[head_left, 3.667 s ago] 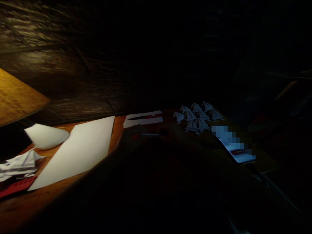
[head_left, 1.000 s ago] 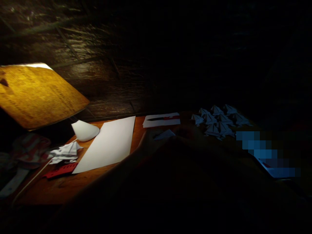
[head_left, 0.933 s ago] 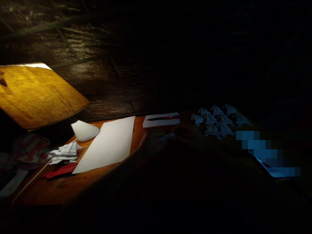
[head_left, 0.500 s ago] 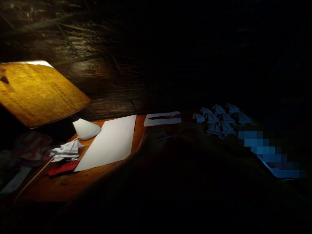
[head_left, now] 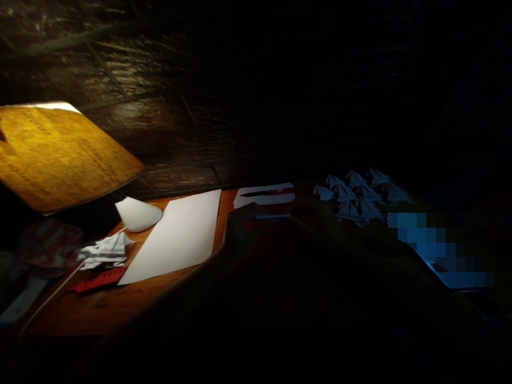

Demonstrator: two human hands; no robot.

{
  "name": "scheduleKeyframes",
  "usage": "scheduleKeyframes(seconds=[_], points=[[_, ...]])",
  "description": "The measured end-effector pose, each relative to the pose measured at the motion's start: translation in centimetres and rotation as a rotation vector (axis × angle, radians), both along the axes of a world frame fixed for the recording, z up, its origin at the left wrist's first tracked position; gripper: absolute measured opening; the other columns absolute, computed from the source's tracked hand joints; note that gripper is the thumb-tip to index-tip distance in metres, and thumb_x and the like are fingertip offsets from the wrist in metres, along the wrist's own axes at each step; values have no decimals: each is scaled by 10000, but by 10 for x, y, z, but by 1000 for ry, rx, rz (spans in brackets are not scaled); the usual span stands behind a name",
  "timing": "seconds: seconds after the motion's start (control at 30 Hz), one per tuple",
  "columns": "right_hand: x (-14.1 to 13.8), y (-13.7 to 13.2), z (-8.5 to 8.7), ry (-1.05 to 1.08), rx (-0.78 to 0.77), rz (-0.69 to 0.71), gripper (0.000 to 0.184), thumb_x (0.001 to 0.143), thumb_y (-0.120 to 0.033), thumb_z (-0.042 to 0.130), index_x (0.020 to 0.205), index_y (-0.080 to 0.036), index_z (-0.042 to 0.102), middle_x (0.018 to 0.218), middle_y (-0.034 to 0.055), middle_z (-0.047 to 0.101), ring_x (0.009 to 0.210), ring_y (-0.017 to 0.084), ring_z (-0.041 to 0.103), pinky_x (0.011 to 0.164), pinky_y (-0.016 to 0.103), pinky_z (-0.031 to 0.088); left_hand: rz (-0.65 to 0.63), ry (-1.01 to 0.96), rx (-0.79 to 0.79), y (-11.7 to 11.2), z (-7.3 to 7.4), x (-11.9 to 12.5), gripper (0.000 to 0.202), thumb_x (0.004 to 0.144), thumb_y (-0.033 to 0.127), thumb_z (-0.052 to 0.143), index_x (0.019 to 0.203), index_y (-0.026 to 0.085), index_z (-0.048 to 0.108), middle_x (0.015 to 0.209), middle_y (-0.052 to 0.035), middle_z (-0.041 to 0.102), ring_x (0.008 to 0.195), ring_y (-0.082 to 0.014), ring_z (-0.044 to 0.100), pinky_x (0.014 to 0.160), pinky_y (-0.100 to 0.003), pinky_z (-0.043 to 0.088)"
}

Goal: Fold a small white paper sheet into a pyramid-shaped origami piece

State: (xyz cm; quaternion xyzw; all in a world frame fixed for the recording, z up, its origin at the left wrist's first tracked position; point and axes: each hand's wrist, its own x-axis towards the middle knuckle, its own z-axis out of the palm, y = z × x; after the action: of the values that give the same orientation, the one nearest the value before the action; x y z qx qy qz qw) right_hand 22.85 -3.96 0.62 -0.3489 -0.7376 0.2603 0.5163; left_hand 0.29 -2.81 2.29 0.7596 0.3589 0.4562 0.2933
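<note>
In deep shadow at the middle of the desk, my left hand (head_left: 243, 223) and my right hand (head_left: 310, 217) face each other. A thin strip of paper (head_left: 272, 216) spans the gap, one end in each hand. Only its pale edge shows, and the fingers are mostly lost in the dark. Just beyond my hands lies a knife (head_left: 268, 192) with a red and black handle, on small white paper sheets (head_left: 256, 200). A large white sheet (head_left: 176, 234) rests to the left of my left hand. Several folded paper shapes (head_left: 356, 194) stand beyond my right hand.
A yellow lampshade (head_left: 60, 154) hangs at the left. Beneath it are a white cone-like object (head_left: 138, 214), another folded paper piece (head_left: 107, 250), a red slotted object (head_left: 100, 280) and a cable (head_left: 52, 298). A lit, pixelated screen (head_left: 440, 256) lies at the right. A dark wall (head_left: 160, 122) stands behind.
My hands hold the strip more level, and it shows longer between them. The whole view has shifted slightly; the things on the desk keep their places.
</note>
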Motion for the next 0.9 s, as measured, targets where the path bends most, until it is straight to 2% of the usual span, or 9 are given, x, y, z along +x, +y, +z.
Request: scheduleKeyframes(seconds=[0.17,0.3,0.37,0.6,0.73,0.9], points=[[1,-2,3,-162,70,-16,196,940,-391,705,955,-201,751,958,85,758,846,216,711,757,344,575,-24,8,30,-3,1,-1,165,827,405,845,793,252,793,914,-51,776,900,-217,708,848,-374,573],[1,-4,3,-222,79,-59,322,1003,-398,657,1260,-206,681,1297,110,679,1083,235,681,928,434,594,-32,22,50,-4,2,-2,134,780,342,886,822,250,797,941,-54,777,922,-224,703,867,-378,565],[0,-4,2,-230,84,-76,351,1020,-395,635,1324,-220,644,1377,114,636,1142,239,663,959,459,589,-21,23,56,-5,2,-2,144,770,319,893,849,247,797,959,-55,772,949,-228,695,873,-378,563],[-3,-6,2,-248,101,-109,346,1017,-391,639,1317,-219,649,1370,113,641,1138,240,665,958,456,588,-16,26,29,-3,0,-3,86,815,275,857,869,258,792,931,-44,754,958,-221,703,829,-364,578],[-4,-8,2,-254,105,-106,352,1016,-392,641,1321,-216,646,1368,114,642,1137,241,665,956,461,589,-31,44,-8,-1,-3,-4,118,815,273,870,894,256,785,969,-39,751,993,-219,703,866,-360,585],[-5,-9,1,-251,105,-89,345,1017,-391,639,1317,-221,649,1369,113,642,1137,240,665,956,459,590,-3,52,-69,0,-9,1,299,1030,383,638,1263,199,663,1312,-111,658,1108,-224,671,959,-433,597]])
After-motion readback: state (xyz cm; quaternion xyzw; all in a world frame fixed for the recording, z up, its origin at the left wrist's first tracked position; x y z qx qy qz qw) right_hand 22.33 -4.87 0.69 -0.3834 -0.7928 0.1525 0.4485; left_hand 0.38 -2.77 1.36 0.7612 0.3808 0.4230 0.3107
